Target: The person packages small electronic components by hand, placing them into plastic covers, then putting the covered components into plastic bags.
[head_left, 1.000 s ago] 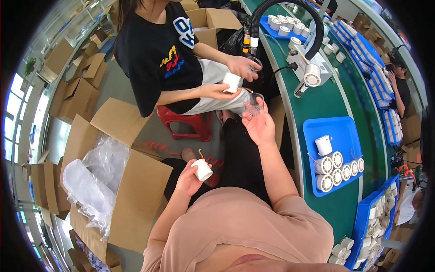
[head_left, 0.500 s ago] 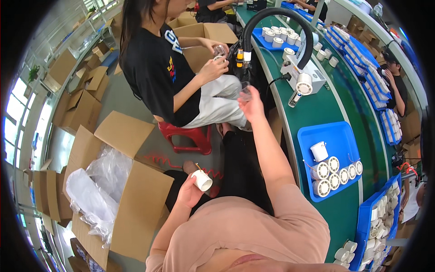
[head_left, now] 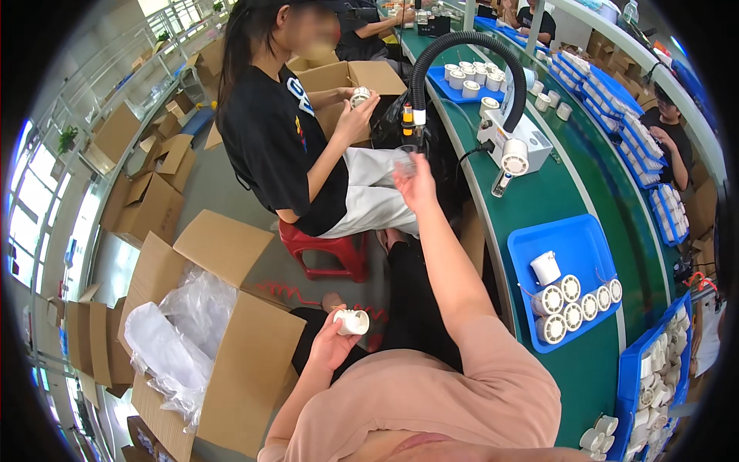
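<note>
My left hand (head_left: 329, 343) is closed round a white plastic cylindrical housing (head_left: 352, 323) in front of my belly, its hollow end turned to the right. My right arm stretches forward. In the fingers of my right hand (head_left: 416, 187) is a clear plastic cup-like piece (head_left: 405, 160), slightly blurred. Just beyond it hangs a yellow and black power screwdriver (head_left: 408, 119), close to the end of a thick black hose (head_left: 421, 73). On the green conveyor at my right, a blue tray (head_left: 596, 269) holds several white housings (head_left: 545, 267) with slotted round ends.
A co-worker (head_left: 265, 142) sits ahead on a red stool (head_left: 327, 250), holding a white part. An open carton (head_left: 250, 369) with plastic bags stands at my left. A small white machine (head_left: 527, 154) sits on the green conveyor (head_left: 493, 204); blue bins (head_left: 631, 385) line its far side.
My right hand has drawn slightly left and nearer with the clear piece. My left hand has tilted the housing so its opening faces right. The co-worker's hands have come together on a white part.
</note>
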Available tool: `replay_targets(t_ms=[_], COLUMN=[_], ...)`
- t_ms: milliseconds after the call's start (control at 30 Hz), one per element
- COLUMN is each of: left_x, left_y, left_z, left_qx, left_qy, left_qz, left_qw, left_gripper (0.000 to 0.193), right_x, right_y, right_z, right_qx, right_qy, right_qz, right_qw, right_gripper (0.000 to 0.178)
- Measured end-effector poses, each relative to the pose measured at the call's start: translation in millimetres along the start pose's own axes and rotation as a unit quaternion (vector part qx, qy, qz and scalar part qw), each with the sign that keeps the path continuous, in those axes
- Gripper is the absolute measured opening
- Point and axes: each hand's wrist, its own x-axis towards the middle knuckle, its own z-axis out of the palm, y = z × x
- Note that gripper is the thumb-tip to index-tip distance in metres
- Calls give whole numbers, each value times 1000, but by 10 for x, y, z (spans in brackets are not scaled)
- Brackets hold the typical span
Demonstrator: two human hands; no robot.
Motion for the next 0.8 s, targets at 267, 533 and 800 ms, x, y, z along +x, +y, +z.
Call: replay_targets(t_ms=[267,533,800], left_x=[28,4,-10], left_y=[88,432,506], left_z=[-27,78,101], left_qx=[-3,86,61], left_qy=[4,31,-26], left_qz=[29,127,161], left_qw=[1000,988,985], left_gripper=[31,36,33], right_x=[210,217,31], right_y=[-81,-216,-146], right_z=[-95,-169,63], right_qx=[153,-14,-121], right_qy=[116,20,-63], right_qz=[-81,-29,40], right_qw=[978,999,990], right_gripper=[39,36,42])
